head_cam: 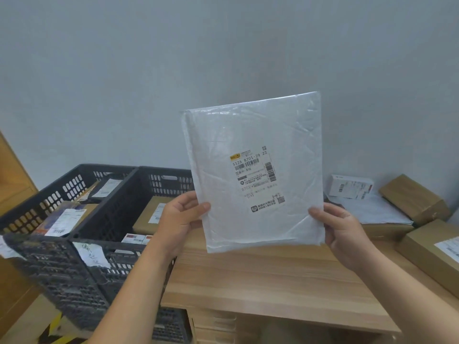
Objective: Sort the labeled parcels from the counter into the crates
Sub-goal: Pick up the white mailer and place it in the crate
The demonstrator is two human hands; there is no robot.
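I hold a flat white plastic mailer parcel [253, 175] upright above the wooden counter [260, 276], its printed shipping label facing me. My left hand [180, 219] pinches its lower left edge, thumb on the front. My right hand [344, 232] pinches the lower right edge the same way. Two dark slotted crates stand side by side to the left of the counter: the left crate [32, 212] and the right crate [99, 219], both holding labeled boxes.
On the counter's right end lie brown cardboard boxes [412, 197], another labeled brown box [432, 252], a small white box [350, 187] and a flat white mailer [377, 212]. A grey wall stands behind. A paper tag [90, 254] hangs on the right crate's front.
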